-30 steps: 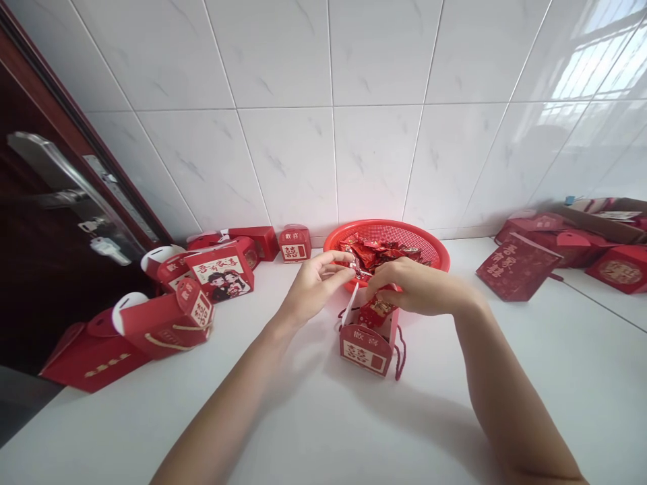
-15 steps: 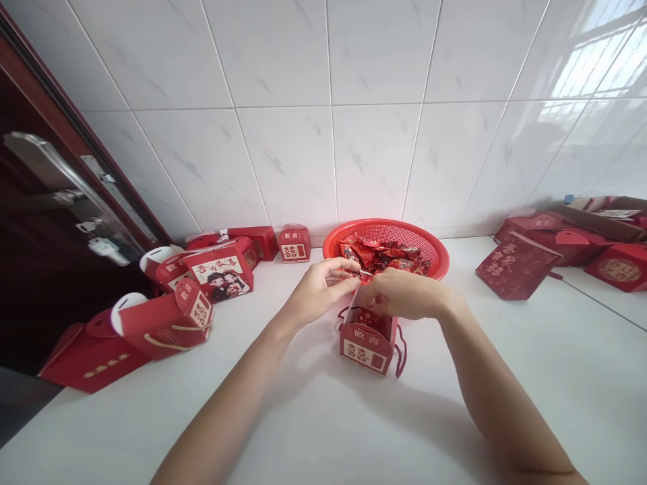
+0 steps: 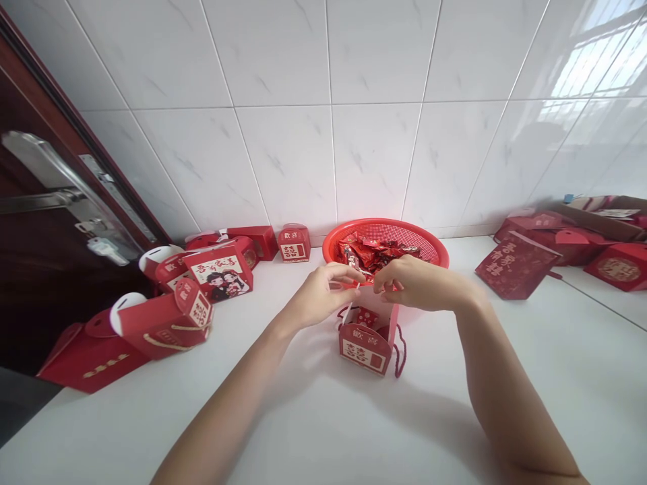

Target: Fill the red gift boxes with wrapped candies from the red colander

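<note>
A small red gift box (image 3: 364,353) with a cream label and dark red cord handles stands upright on the white tabletop, its top unclosed. Wrapped candy in red with white dots (image 3: 366,316) shows inside it. At the top of its left panel, my left hand (image 3: 323,294) pinches the panel's edge between thumb and fingers. Over the right panel hovers my right hand (image 3: 412,283), fingers curled and thumb tucked in; whatever they hold, if anything, is hidden. Just behind both hands is a red plastic basket (image 3: 435,252) of red-wrapped candies (image 3: 366,249).
A little red box (image 3: 294,244) stands against the tiled wall. More red boxes (image 3: 222,273) cluster at the left, near a dark door with a metal handle (image 3: 65,192). On the right lie a dark red bag (image 3: 516,265) and further red boxes (image 3: 619,266).
My right hand has risen out of the box's opening to its upper edge, uncovering more of the inside. My left hand has barely shifted at the left panel.
</note>
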The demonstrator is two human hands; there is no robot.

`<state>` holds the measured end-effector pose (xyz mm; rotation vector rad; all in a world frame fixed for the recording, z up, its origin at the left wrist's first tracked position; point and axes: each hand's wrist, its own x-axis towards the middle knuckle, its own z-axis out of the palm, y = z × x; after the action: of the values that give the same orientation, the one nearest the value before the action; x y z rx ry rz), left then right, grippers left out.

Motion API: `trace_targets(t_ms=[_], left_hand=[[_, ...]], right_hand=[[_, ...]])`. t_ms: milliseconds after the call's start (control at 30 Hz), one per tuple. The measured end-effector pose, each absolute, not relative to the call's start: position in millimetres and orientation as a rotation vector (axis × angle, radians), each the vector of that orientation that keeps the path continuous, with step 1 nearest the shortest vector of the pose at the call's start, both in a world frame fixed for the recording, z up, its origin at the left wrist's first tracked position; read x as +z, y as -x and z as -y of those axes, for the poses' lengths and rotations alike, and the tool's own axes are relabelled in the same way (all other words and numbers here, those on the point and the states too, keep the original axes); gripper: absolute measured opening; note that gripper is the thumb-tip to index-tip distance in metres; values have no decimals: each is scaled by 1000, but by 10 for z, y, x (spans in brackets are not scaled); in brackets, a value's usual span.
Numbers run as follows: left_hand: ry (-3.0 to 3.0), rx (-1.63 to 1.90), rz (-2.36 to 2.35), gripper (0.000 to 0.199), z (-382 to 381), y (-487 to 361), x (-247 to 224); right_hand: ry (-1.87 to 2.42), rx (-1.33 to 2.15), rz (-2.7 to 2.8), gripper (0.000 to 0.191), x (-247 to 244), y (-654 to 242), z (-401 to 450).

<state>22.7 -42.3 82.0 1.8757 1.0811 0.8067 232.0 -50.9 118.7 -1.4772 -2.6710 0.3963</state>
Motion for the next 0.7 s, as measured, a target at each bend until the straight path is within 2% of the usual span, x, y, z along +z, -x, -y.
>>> trace_targets(t_ms=[333, 700], left_hand=[[-1930, 610, -1150, 25, 436, -186, 800], [-1960, 518, -1105, 28, 442, -168, 779]], right_hand=[[1664, 510, 2647, 26, 1263, -2393, 541], [1565, 545, 2694, 29, 1312, -2374, 581]])
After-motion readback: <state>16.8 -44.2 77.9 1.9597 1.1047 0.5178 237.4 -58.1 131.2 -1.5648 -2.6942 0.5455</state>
